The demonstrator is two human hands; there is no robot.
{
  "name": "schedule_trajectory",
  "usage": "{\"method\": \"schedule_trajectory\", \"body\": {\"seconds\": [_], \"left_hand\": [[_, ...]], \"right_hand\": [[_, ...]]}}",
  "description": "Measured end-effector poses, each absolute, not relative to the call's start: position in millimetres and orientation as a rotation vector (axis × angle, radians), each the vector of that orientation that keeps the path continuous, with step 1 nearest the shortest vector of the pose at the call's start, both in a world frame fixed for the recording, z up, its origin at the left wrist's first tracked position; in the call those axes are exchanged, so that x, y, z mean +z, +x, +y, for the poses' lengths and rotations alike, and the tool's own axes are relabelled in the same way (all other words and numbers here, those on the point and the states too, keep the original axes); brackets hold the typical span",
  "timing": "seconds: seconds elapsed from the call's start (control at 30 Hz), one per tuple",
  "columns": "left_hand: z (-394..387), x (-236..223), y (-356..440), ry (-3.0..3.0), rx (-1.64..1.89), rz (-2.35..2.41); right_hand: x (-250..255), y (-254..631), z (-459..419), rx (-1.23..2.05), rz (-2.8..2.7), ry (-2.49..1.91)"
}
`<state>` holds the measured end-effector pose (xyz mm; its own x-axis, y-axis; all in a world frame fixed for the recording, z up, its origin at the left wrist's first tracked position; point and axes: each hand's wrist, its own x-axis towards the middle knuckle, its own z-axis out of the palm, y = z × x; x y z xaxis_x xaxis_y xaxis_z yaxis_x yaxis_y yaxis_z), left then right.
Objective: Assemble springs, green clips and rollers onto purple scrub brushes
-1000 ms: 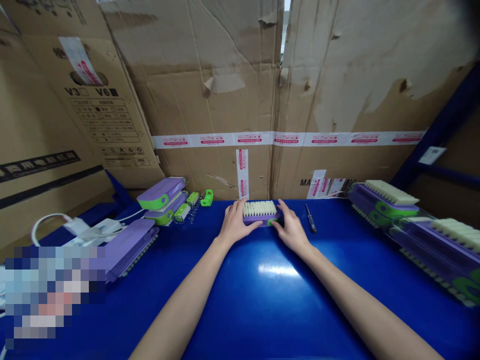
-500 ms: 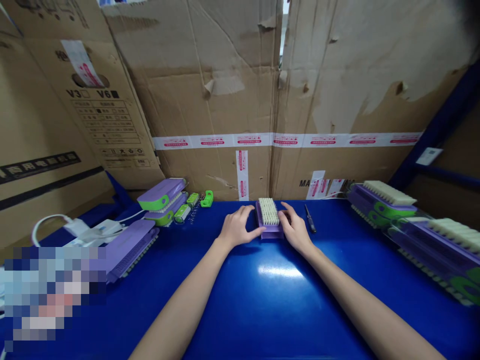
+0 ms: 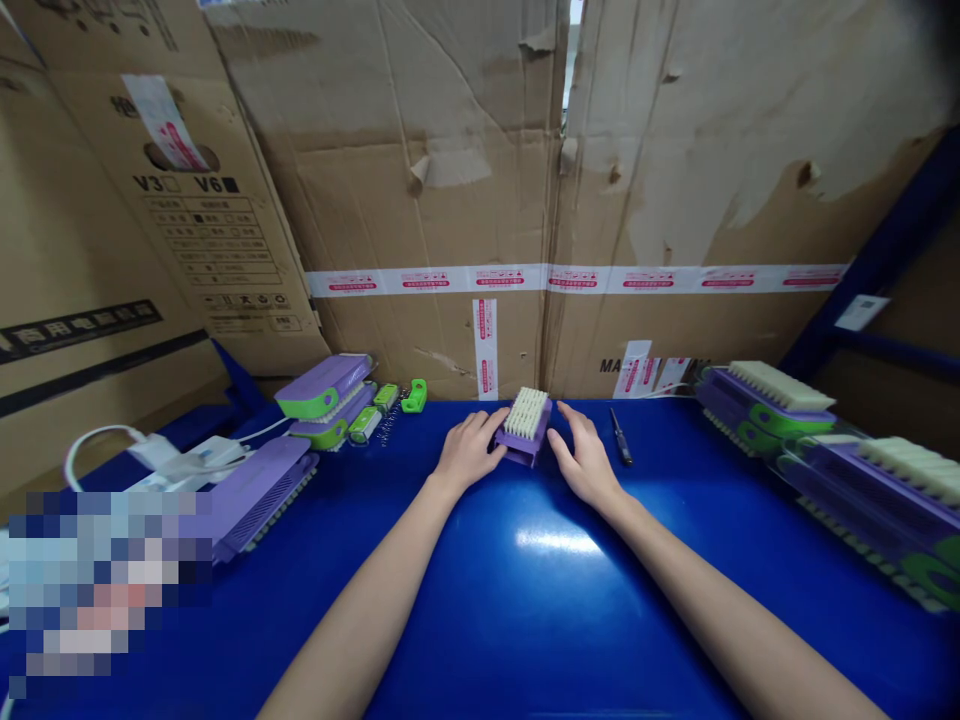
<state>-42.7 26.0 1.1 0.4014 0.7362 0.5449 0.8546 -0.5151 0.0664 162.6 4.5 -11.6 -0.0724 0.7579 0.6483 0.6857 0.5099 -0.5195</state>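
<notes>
One purple brush [image 3: 527, 415]: between the two hands, cream bristles up, long axis running from about 7 to 1 o'clock. I set my clock on it, 12 toward the wall. I can't tell if it sits flat.
Left hand [image 3: 471, 450]: at 9 o'clock, fingertips and thumb at the brush's left side, apparently touching; how firmly they pinch I can't tell.
Right hand [image 3: 589, 458]: near 4 o'clock, thumb and forefinger spread wide, just beside the brush's right side.
Blue table [image 3: 480, 620]: its far edge meets the cardboard wall [image 3: 427, 220] just past the brush at 12, so I have little depth there. The broadest stretch of blue opens toward 6, between the forearms.
Screwdriver [image 3: 621, 440]: one, at 3 o'clock, near the right hand, tip toward 11.
Green bracket [image 3: 414, 397]: one, between 9 and 10, near the far edge.
Green-and-white blocks [image 3: 365, 424]: two, at 9, beside small dark pieces [image 3: 390, 424] too fine to count.
Purple units [image 3: 259, 485]: three show around 9, two stacked, one nearer me, bounding the room on that side.
Bristled piles [image 3: 784, 385]: two, around 3, well apart from the right hand.
White plugs and cables [image 3: 154, 452]: at 9, beyond the nearer unit, count unclear.
</notes>
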Motion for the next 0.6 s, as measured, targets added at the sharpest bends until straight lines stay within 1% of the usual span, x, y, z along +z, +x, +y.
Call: {"method": "schedule_trajectory", "body": {"seconds": [0.1,0.2,0.37,0.6], "left_hand": [[26,3,-42,-2.336,-0.72,-1.656],[27,4,-42,-2.357,-0.688,-1.841],[38,-3,-48,-2.518,-0.92,-1.837],[50,-13,-53,-2.677,-1.217,-1.836]], "right_hand": [[-12,163,5,0.045,-1.832,-1.184],[-12,163,6,-0.001,-1.854,-1.181],[-11,163,6,-0.084,-1.87,-1.177],[-10,162,5,-0.117,-1.887,-1.196]]}}
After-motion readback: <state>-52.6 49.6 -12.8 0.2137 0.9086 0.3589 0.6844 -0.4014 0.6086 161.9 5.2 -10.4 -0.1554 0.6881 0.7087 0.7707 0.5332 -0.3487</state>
